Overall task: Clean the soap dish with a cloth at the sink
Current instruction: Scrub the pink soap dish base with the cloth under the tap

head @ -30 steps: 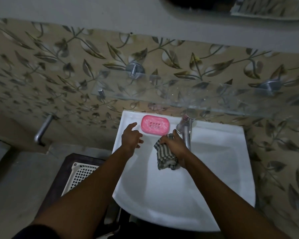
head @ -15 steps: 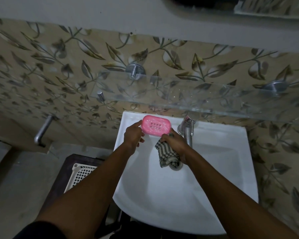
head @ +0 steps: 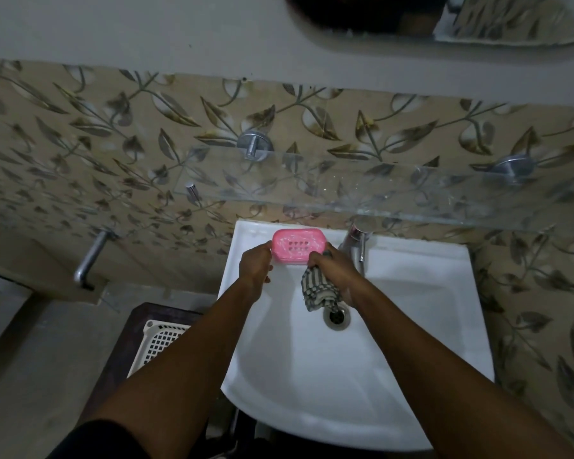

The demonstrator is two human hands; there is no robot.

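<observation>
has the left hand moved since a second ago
Yes. The left hand has moved right, toward the tap, and now touches the pink soap dish.

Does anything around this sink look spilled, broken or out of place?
Nothing stands out. The pink soap dish sits level on the back ledge of the white sink, the left hand at its end. The right hand holds a striped cloth hanging above the drain. No spill or damage shows.
</observation>
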